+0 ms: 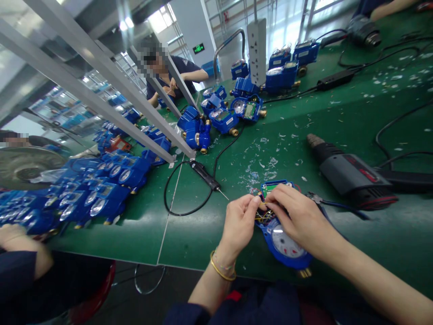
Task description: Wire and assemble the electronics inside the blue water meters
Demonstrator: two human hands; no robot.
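In front of me on the green table lies a blue water meter (287, 246) with its round dial facing up. Its electronics box is uncovered, showing a green circuit board (269, 187) and thin coloured wires (265, 216). My left hand (239, 221), with a yellow bangle at the wrist, pinches a yellow wire at the box. From the other side my right hand (294, 212) is also closed on the yellow wire, its fingers covering part of the board. Beside the right hand lie wire cutters (338, 205), partly hidden by the forearm.
A heat gun (352, 171) lies at the right and an electric screwdriver (204, 175) at the left, its cord looped. Several blue meters (223, 118) stand behind, more (108, 198) at left. A power strip (257, 52) hangs by metal posts (142, 108). Co-workers sit nearby.
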